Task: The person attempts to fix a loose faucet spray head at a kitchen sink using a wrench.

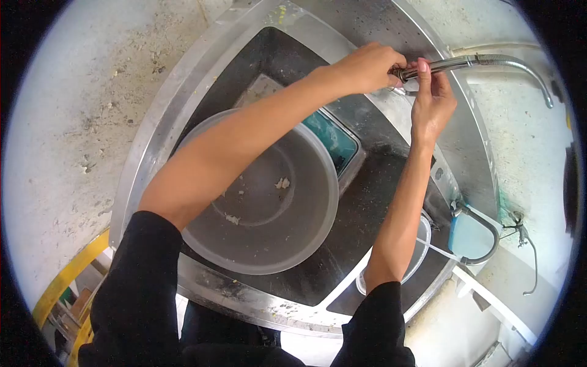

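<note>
A metal sink sprayer (454, 63) with a spring-wound hose lies across the back right rim of the sink. My left hand (370, 68) is closed around its dark end, and the fingertips partly hide that end. Just to the right, my right hand (434, 104) grips the metal pipe between thumb and fingers. Under my left forearm a large round grey plastic tub (293, 226) stands in the sink, with a few pale food scraps on its bottom. Beside the tub is a rectangular teal-bottomed tray (333, 144), partly covered by the tub and my arm.
The steel sink (162, 122) has a raised back wall. A divider (348, 281) separates a right section holding a clear round container (422, 244), partly behind my forearm. A curved faucet (489, 229) rises at the right. A yellow frame (67, 281) stands at lower left.
</note>
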### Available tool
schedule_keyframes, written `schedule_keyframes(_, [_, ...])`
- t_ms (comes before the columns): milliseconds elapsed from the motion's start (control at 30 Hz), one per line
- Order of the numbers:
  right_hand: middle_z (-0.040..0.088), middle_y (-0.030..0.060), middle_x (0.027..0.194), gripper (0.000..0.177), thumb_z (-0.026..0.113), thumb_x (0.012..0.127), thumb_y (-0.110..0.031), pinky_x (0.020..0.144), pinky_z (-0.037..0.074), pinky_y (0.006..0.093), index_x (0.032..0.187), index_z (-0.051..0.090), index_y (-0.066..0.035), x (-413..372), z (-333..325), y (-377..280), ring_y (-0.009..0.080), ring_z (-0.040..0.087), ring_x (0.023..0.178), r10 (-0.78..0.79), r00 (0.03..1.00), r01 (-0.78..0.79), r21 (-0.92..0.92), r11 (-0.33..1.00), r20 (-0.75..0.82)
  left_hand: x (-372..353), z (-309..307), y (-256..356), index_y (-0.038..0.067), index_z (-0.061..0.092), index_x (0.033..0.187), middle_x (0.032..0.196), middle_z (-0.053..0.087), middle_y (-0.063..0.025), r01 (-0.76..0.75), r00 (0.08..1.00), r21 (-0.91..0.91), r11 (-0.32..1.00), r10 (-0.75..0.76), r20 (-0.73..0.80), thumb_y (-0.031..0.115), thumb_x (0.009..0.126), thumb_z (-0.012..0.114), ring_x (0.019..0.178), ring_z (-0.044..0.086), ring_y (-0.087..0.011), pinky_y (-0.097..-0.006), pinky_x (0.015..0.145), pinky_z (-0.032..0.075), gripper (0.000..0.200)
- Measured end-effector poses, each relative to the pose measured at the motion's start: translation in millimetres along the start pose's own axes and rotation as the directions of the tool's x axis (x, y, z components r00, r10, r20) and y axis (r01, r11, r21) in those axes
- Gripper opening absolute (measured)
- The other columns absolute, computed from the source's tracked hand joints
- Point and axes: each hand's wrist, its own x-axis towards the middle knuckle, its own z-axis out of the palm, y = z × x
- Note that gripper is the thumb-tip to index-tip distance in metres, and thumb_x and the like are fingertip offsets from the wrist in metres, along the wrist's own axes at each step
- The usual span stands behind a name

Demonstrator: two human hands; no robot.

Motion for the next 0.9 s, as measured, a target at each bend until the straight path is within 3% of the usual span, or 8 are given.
schedule_keyframes(167, [0.072, 0.0071, 0.087, 0.022, 0.068, 0.097, -0.019, 0.077, 0.051, 0.0267, 0.105, 0.07, 0.002, 8.6, -1.6, -6.6, 0.011, 0.065, 0.082, -0.007, 0.993, 0.0, 0.055, 0.998, 0.119, -3.1, 6.2, -0.9, 0.001, 0.07, 0.11, 0.103, 0.072, -0.021, 0.028, 0.998, 0.014, 1.0, -0.027, -0.058, 0.025, 0.082, 0.078, 0.096, 0.068, -0.0398, -0.0454, 0.083, 0.053, 0.037])
schedule_keyframes(233, [0.071, 0.0099, 0.082, 0.027, 0.068, 0.097, -0.022, 0.079, 0.052, 0.029, 0.106, 0.068, 0.004, 9.1, 8.1, -29.5, 0.0149, 0.067, 0.083, 0.016, 0.999, -0.026, 0.316, 0.948, 0.033, -6.7, 9.1, -0.4, 0.001, 0.069, 0.11, 0.103, 0.071, -0.0211, 0.008, 0.998, 0.06, 0.998, -0.004, -0.063, 0.026, 0.082, 0.077, 0.095, 0.068, -0.0403, -0.0457, 0.083, 0.053, 0.038])
schedule_keyframes(300, [0.066, 0.0099, 0.074, 0.033, 0.068, 0.098, -0.028, 0.069, 0.051, 0.0294, 0.097, 0.065, 0.004, 18.8, 16.1, -42.0, 0.0159, 0.064, 0.072, 0.021, 1.0, -0.011, 0.368, 0.93, -0.022, -10.6, 13.8, 1.4, 0.002, 0.07, 0.111, 0.102, 0.071, -0.0206, -0.026, 0.988, 0.076, 0.997, 0.037, -0.151, 0.029, 0.084, 0.076, 0.095, 0.067, -0.0406, -0.0469, 0.082, 0.053, 0.039])
schedule_keyframes(367, [0.057, 0.0057, 0.064, 0.04, 0.066, 0.098, -0.033, 0.057, 0.044, 0.0283, 0.075, 0.056, -0.002, 28.5, 22.5, -43.2, 0.013, 0.055, 0.059, 0.224, 0.963, -0.114, 0.52, 0.847, -0.153, -12.6, 20.5, -2.9, 0.003, 0.07, 0.111, 0.102, 0.071, -0.0205, -0.041, 0.983, 0.042, 0.998, 0.048, -0.178, 0.031, 0.084, 0.075, 0.096, 0.067, -0.0406, -0.047, 0.083, 0.053, 0.039])
schedule_keyframes(400, [0.046, 0.0015, 0.057, 0.052, 0.062, 0.1, -0.04, 0.051, 0.037, 0.0277, 0.062, 0.042, -0.01, 28.0, 30.8, -49.6, 0.0108, 0.046, 0.053, 0.218, 0.947, -0.101, 0.427, 0.898, -0.234, -12.9, 21.2, -3.6, 0.003, 0.07, 0.111, 0.101, 0.071, -0.0204, -0.059, 0.976, 0.014, 0.998, 0.061, -0.211, 0.032, 0.085, 0.075, 0.096, 0.067, -0.0406, -0.0471, 0.084, 0.052, 0.04])
schedule_keyframes(533, [0.03, -0.0025, 0.052, 0.057, 0.054, 0.103, -0.039, 0.048, 0.028, 0.029, 0.057, 0.03, -0.014, 29.3, 36.8, -51.0, 0.0102, 0.033, 0.048, 0.247, 0.936, -0.133, 0.402, 0.906, -0.249, -13.0, 16.0, -7.6, 0.003, 0.07, 0.114, 0.104, 0.071, -0.0209, -0.029, 0.985, 0.032, 0.999, 0.034, -0.167, 0.033, 0.086, 0.074, 0.097, 0.067, -0.0406, -0.0466, 0.086, 0.052, 0.041])
schedule_keyframes(700, [0.019, -0.0034, 0.053, 0.055, 0.056, 0.103, -0.03, 0.049, 0.015, 0.0316, 0.06, 0.025, -0.015, 49.1, 9.3, -28.0, 0.0101, 0.017, 0.049, 0.139, 0.955, -0.278, 0.631, 0.724, 0.261, -3.3, 5.7, -24.0, 0.004, 0.068, 0.121, 0.107, 0.072, -0.0203, -0.073, 0.997, -0.095, 0.993, 0.075, 0.024, 0.034, 0.088, 0.071, 0.101, 0.067, -0.0396, -0.0452, 0.091, 0.051, 0.045])
schedule_keyframes(900, [0.018, -0.003, 0.054, 0.055, 0.055, 0.103, -0.03, 0.05, 0.015, 0.0322, 0.06, 0.024, -0.015, 50.9, 17.1, -32.2, 0.0108, 0.015, 0.049, 0.138, 0.964, -0.248, 0.586, 0.771, 0.226, -4.1, 7.5, -16.1, 0.006, 0.067, 0.121, 0.104, 0.072, -0.0185, -0.112, 0.992, 0.152, 0.982, 0.119, -0.033, 0.033, 0.087, 0.073, 0.099, 0.067, -0.0393, -0.0445, 0.087, 0.052, 0.044])
